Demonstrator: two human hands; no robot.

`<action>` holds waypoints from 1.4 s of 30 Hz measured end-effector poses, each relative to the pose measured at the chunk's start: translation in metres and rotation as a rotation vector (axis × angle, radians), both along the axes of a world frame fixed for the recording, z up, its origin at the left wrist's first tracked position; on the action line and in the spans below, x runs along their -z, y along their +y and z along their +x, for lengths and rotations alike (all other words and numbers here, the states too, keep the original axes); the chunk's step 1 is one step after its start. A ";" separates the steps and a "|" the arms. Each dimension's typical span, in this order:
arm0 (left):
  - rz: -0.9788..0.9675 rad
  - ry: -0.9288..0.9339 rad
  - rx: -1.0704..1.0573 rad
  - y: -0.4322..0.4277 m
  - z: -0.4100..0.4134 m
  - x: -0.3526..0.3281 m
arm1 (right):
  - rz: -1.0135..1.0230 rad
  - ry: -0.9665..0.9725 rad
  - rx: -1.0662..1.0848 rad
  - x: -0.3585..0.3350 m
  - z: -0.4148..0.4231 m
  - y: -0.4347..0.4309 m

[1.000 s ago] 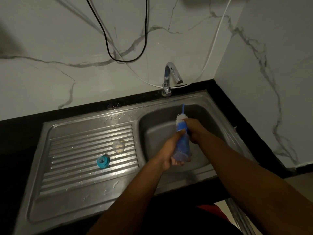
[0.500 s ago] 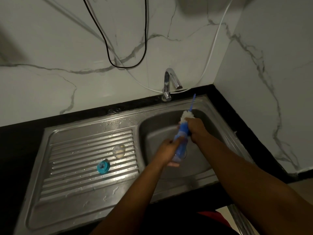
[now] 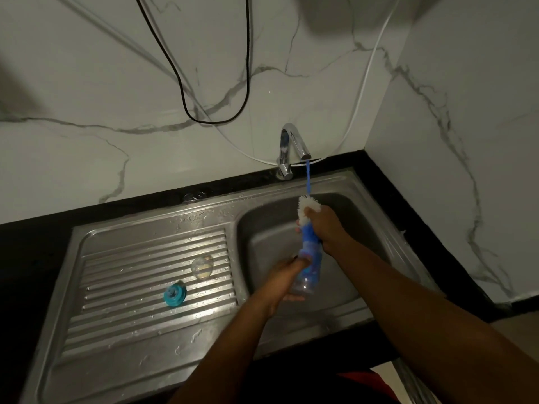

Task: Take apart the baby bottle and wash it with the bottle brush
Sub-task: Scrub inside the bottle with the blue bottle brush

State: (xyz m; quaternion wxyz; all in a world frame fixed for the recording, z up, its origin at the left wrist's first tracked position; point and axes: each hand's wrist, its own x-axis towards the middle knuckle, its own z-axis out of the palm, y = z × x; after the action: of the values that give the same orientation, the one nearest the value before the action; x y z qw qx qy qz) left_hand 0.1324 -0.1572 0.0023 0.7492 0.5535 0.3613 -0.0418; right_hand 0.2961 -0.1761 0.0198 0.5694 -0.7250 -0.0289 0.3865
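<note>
Centre-right in the frame, over the sink [image 3: 262, 228], the left hand [image 3: 284, 282] has its fingers curled round the lower end of the baby bottle [image 3: 310, 266], which is held tilted. Just above it, the right hand [image 3: 328, 228] has its fingers clamped on the bottle brush [image 3: 306, 205], whose white bristles and thin blue stem point up toward the tap [image 3: 288, 150]. At centre-left, a blue ring [image 3: 175, 293] and a clear cap [image 3: 202, 266] lie apart on the ribbed draining board [image 3: 131, 287].
</note>
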 end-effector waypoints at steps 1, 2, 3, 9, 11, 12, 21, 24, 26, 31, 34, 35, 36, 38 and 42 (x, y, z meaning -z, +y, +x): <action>0.156 0.006 -0.006 0.001 0.002 0.003 | -0.044 -0.016 0.011 0.000 0.000 0.001; 0.298 -0.008 0.003 0.002 0.003 0.007 | -0.068 -0.018 0.028 0.002 0.001 0.004; 0.411 -0.011 0.033 0.003 0.004 0.011 | -0.067 -0.003 0.054 0.004 0.002 0.007; -0.417 -0.126 0.020 0.007 -0.013 0.003 | 0.025 0.358 -0.006 0.003 -0.004 -0.002; -0.451 -0.130 0.038 0.008 -0.021 0.007 | 0.133 0.338 -0.020 0.011 -0.004 -0.009; -0.351 -0.114 0.056 0.006 -0.021 0.009 | 0.139 0.264 -0.036 0.012 -0.004 -0.011; 0.648 0.098 0.141 -0.008 -0.003 0.005 | -0.125 0.069 0.120 0.013 -0.001 0.002; 0.365 0.033 0.140 -0.009 -0.004 0.003 | -0.154 0.081 0.028 0.006 -0.004 0.007; -0.048 -0.050 0.081 0.000 -0.011 0.001 | -0.083 0.092 0.037 0.002 -0.005 0.003; -0.248 -0.134 -0.046 0.008 -0.021 -0.011 | 0.047 0.120 0.092 -0.013 0.000 0.006; -0.235 -0.149 -0.044 0.011 -0.013 -0.030 | 0.027 0.058 0.110 -0.022 0.012 0.015; -0.226 -0.154 -0.031 0.013 -0.010 -0.038 | 0.042 0.017 0.117 -0.025 0.016 0.015; -0.216 -0.157 -0.014 0.014 -0.007 -0.044 | 0.073 0.001 0.136 -0.028 0.021 0.014; -0.194 -0.151 -0.003 0.016 -0.002 -0.054 | 0.110 0.027 0.171 -0.032 0.026 0.016; -0.108 -0.102 -0.043 0.018 -0.002 -0.057 | 0.078 0.184 0.047 -0.029 0.012 0.025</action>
State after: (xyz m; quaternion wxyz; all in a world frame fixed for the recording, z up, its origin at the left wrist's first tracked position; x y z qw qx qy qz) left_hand 0.1307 -0.1393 0.0596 0.7960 0.5060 0.3319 -0.0169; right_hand 0.3084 -0.1511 0.0488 0.6065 -0.6641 0.0255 0.4365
